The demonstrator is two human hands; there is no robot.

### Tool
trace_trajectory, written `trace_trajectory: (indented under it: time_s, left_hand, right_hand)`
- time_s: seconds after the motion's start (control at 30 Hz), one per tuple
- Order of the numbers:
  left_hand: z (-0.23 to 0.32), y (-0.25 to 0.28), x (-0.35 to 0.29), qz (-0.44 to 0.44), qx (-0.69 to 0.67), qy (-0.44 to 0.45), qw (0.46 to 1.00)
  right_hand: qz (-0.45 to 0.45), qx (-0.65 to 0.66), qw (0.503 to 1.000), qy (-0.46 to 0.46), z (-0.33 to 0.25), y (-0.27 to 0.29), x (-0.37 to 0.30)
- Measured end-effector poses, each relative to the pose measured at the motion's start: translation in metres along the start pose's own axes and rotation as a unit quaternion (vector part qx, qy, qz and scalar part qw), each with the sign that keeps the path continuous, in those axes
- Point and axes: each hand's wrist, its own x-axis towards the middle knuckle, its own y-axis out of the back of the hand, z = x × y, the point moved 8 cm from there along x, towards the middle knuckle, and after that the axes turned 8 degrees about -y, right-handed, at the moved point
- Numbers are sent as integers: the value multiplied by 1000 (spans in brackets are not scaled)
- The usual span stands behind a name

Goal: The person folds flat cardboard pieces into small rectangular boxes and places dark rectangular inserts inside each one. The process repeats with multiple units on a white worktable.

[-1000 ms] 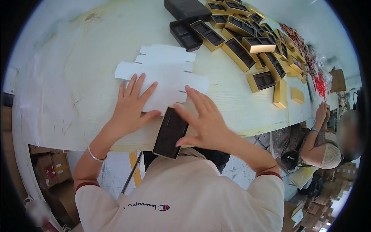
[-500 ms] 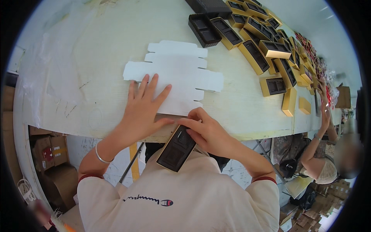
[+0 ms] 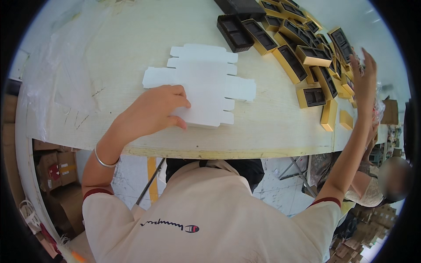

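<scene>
White flat box blanks [image 3: 204,83], with cut flaps on their sides, lie stacked on the table in front of me. My left hand [image 3: 153,107] rests over their near left part, fingers bent and thumb apart from them, nothing visible between. Far out to the right, my right hand [image 3: 366,79] has its fingertips at the near end of a gold box with a black compartment tray [image 3: 341,44]. That box is tilted above the pile of similar gold boxes [image 3: 289,63]; the fingers partly hide its end.
A dark plastic tray [image 3: 235,34] stands beyond the blanks, beside a larger black stack [image 3: 241,8]. Clear plastic film [image 3: 63,79] covers the table's left part. Another person [image 3: 364,188] sits at the right edge. Cardboard cartons [image 3: 57,171] are stored under the table.
My right hand has gone from my lap to the pile on the right, carrying the gold box with the black tray. My left hand's spread fingers have bent and drawn back slightly.
</scene>
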Motion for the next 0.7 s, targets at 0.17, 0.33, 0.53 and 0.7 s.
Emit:
trace_trajectory:
  time_s: [0.17, 0.33, 0.53, 0.7]
  left_hand:
    - [-8, -1, -5, 84, 33, 36, 995]
    - [-23, -16, 7, 73, -99, 147, 981]
    - [4, -21, 0, 176, 224, -87, 954]
    - [10, -21, -3, 178, 151, -67, 970]
  right_hand:
    - [-223, 261, 909, 236, -181, -50, -136]
    - [-361, 264, 881, 154, -215, -112, -171]
    - [-185, 233, 903, 310, -234, -100, -179]
    - [-243, 232, 855, 396, -239, -106, -188]
